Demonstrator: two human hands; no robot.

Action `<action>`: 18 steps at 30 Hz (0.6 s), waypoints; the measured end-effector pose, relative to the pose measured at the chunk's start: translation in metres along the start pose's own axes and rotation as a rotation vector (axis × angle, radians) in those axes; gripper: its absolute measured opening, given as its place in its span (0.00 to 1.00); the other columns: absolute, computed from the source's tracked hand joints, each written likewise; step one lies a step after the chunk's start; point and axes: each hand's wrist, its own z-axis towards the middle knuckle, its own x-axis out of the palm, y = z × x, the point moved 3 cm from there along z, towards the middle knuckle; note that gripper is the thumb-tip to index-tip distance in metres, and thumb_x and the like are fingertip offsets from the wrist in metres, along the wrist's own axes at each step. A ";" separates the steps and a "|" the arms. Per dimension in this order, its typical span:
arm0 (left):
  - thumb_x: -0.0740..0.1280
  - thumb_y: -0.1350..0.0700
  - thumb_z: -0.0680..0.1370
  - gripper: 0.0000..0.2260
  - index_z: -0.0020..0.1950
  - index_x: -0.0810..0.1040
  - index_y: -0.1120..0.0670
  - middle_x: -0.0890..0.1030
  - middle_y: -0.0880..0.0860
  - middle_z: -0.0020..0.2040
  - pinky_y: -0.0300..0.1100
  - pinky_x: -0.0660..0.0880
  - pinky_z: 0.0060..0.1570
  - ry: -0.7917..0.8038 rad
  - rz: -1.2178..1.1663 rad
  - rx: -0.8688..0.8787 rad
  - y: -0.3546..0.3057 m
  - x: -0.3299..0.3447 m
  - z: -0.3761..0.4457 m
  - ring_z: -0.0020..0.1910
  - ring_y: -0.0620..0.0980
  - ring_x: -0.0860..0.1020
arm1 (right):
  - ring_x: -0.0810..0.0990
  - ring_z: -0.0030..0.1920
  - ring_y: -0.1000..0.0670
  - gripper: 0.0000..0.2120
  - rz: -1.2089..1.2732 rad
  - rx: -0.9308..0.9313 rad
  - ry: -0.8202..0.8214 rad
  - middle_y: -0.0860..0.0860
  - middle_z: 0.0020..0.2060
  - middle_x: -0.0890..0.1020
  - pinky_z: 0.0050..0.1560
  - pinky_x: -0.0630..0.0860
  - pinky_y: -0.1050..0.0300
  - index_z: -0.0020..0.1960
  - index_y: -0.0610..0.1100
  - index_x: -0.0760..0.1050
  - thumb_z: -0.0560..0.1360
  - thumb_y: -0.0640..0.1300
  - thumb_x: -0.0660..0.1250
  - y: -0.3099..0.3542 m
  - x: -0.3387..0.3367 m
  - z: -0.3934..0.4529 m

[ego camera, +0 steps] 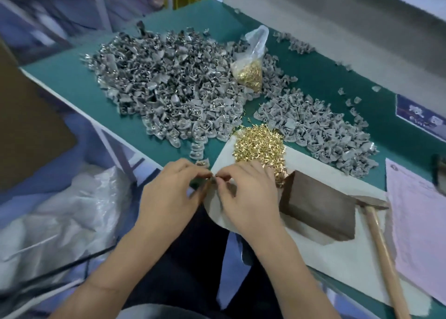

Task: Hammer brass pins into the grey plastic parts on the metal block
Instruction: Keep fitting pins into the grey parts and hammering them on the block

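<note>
Brass glints between my two hands, though the frame is blurred there and I cannot make out the small thing itself: the left hand (pixel 172 188) and the right hand (pixel 246 193) meet fingertip to fingertip at the near-left corner of the pale sheet (pixel 323 248), both pinching at what I judge to be a grey part and a pin being fitted together. The loose brass pins (pixel 259 147) lie in a heap just beyond the right hand, touching its far knuckles. The metal block (pixel 321 210) sits to the right of the right hand, just beside it on the same sheet, its long axis running away to the right and toward me. The hammer (pixel 376 224) lies past the block, head against the block's far right corner, wooden handle pointing back toward me. So the coming move, as I read it, goes rightward: carry the fitted piece onto the block, with the right hand nearer both block and hammer. The grey plastic parts (pixel 166 82) are spread in a big pile at the far left of the green counter (pixel 321 72), with a smaller pile (pixel 321 127) to the right and a bag of pins (pixel 251 65) between them. A pink paper (pixel 417 224) lies at the right edge; clear plastic sheeting (pixel 60 212) hangs below on the left.
</note>
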 end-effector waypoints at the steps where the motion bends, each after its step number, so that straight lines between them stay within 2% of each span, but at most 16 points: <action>1: 0.73 0.49 0.75 0.08 0.54 0.82 0.42 0.78 0.40 0.49 0.42 0.74 0.42 -0.018 0.009 -0.016 0.006 -0.003 0.000 0.52 0.44 0.77 | 0.75 0.51 0.49 0.03 0.004 0.011 0.013 0.58 0.45 0.82 0.52 0.65 0.51 0.47 0.53 0.81 0.78 0.50 0.69 0.004 0.006 0.005; 3: 0.73 0.47 0.75 0.11 0.57 0.79 0.42 0.77 0.41 0.51 0.46 0.76 0.42 -0.058 0.016 -0.052 0.015 -0.008 0.000 0.51 0.45 0.77 | 0.75 0.51 0.49 0.04 0.019 0.026 0.015 0.56 0.45 0.82 0.54 0.67 0.50 0.48 0.52 0.82 0.78 0.50 0.68 0.010 0.014 0.013; 6: 0.70 0.42 0.75 0.12 0.56 0.76 0.41 0.75 0.40 0.53 0.46 0.76 0.39 -0.067 0.031 -0.092 0.024 -0.013 0.001 0.50 0.42 0.75 | 0.75 0.51 0.50 0.03 0.034 0.029 0.001 0.57 0.45 0.82 0.55 0.68 0.50 0.49 0.53 0.82 0.78 0.50 0.69 0.016 0.020 0.022; 12: 0.68 0.47 0.78 0.03 0.50 0.77 0.41 0.77 0.40 0.48 0.46 0.76 0.41 -0.070 -0.021 -0.055 0.017 -0.017 0.008 0.48 0.43 0.77 | 0.76 0.51 0.51 0.03 0.072 0.057 -0.055 0.59 0.46 0.82 0.54 0.69 0.50 0.49 0.53 0.82 0.79 0.48 0.69 0.006 0.006 0.023; 16: 0.69 0.50 0.78 0.03 0.49 0.78 0.41 0.78 0.37 0.47 0.39 0.75 0.42 0.078 -0.115 0.060 -0.009 -0.005 0.017 0.47 0.37 0.76 | 0.78 0.47 0.47 0.04 0.075 0.143 -0.214 0.57 0.44 0.83 0.51 0.74 0.44 0.49 0.50 0.83 0.78 0.43 0.70 -0.032 -0.031 0.010; 18: 0.70 0.49 0.78 0.04 0.50 0.79 0.40 0.79 0.36 0.46 0.40 0.77 0.43 0.174 -0.135 0.127 -0.028 0.008 0.021 0.48 0.36 0.76 | 0.77 0.46 0.47 0.04 0.051 0.211 -0.258 0.56 0.43 0.83 0.50 0.74 0.44 0.49 0.49 0.83 0.78 0.43 0.69 -0.053 -0.049 0.000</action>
